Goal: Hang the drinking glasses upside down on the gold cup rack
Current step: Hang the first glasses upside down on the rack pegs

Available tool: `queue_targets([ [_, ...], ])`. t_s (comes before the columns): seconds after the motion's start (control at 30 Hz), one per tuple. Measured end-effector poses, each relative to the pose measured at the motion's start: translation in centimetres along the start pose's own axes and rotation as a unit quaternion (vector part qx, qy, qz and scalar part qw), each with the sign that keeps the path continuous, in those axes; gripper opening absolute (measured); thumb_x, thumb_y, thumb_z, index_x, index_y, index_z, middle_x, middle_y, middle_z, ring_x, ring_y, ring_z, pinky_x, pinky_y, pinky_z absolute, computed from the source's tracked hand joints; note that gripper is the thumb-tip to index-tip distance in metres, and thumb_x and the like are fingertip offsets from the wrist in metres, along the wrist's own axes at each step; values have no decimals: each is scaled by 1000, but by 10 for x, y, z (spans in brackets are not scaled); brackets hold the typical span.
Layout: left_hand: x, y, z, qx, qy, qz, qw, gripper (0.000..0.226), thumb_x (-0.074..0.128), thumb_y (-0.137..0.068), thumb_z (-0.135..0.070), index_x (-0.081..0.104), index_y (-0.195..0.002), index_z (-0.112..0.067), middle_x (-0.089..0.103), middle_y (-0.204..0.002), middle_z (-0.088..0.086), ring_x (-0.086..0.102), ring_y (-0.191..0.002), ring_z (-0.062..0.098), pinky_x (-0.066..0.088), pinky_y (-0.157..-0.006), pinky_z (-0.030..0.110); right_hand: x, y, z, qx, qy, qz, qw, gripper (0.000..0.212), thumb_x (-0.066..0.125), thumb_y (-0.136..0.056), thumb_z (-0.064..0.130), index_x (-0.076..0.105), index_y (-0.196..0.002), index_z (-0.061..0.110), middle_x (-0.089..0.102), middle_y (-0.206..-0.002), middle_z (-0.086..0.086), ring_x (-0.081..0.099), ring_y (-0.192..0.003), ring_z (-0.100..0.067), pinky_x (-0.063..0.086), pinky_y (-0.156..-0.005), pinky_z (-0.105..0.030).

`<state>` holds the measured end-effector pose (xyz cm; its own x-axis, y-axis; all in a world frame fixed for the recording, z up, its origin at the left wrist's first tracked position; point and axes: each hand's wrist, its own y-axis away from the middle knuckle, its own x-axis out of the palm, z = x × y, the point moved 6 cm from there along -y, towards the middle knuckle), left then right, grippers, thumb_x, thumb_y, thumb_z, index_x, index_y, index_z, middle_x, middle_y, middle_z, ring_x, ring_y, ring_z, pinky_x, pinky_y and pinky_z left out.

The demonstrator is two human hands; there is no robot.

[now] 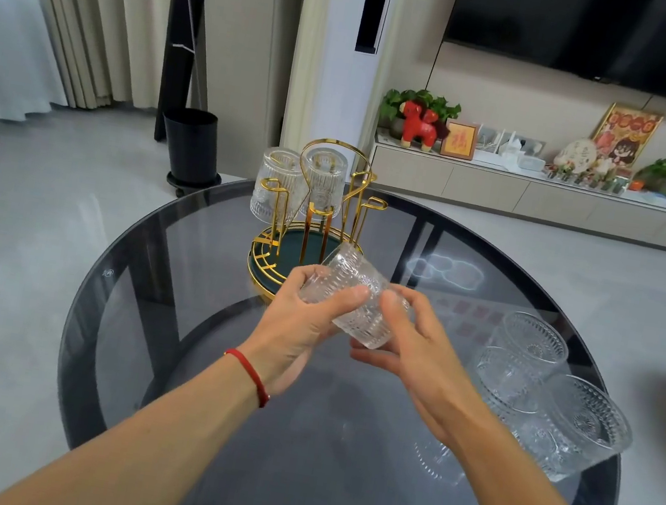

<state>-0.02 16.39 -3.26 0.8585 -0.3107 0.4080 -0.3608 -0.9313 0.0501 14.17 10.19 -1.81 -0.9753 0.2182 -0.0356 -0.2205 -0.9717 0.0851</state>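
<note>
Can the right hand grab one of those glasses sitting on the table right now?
Probably not yet. The right hand and the left hand are both busy holding a glass. The three glasses on the table sit close by, with nothing blocking them.

The lower part of the held glass (353, 294) is covered by the left hand (303, 317) and the right hand (417, 344). The front rim of the gold cup rack (314, 223) is hidden behind them. The television (610, 34) is cut off by the top edge. The shelf ornaments (584, 170) are too small to be identified.
</note>
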Motion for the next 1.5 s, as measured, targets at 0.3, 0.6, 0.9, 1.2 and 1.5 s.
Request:
queue_targets([
  [0.3,-18,-6,4,46,-311,-20,949,62,41,-84,-79,66,-114,-31,68,-117,-8,59,-110,6,45,-90,25,-41,0,37,-78,39,-152,984,58,84,-69,54,64,-120,36,74,-113,-4,76,-99,-21,62,-87,-43],
  [0.6,-33,-23,35,166,-683,-49,710,48,65,-94,-34,54,-138,-22,52,-134,-1,40,-129,21,38,-110,44,-100,-82,118,-121,123,-263,949,70,86,-75,41,55,-137,30,59,-139,-2,59,-123,-22,52,-105,-47],
  [0.9,-30,-22,36,189,-696,-64,690,60,60,-91,-30,38,-146,-20,46,-131,3,46,-118,23,46,-103,41,-56,-172,170,-175,246,-176,937,69,90,-73,28,63,-135,19,62,-133,-1,59,-122,-21,54,-99,-43],
  [1.2,-30,-23,38,162,-706,-64,686,61,52,-96,-32,31,-152,-17,37,-140,9,37,-131,30,44,-107,43,-26,-207,168,-181,339,-34,923,70,90,-76,22,59,-138,17,61,-133,-5,56,-124,-23,49,-104,-44],
  [1.5,-27,-21,37,163,-732,-75,657,61,48,-101,-31,29,-156,-14,32,-158,18,23,-148,39,32,-118,51,-5,-221,145,-151,365,74,916,64,91,-75,13,58,-127,30,61,-133,-5,56,-122,-25,48,-100,-42],
])
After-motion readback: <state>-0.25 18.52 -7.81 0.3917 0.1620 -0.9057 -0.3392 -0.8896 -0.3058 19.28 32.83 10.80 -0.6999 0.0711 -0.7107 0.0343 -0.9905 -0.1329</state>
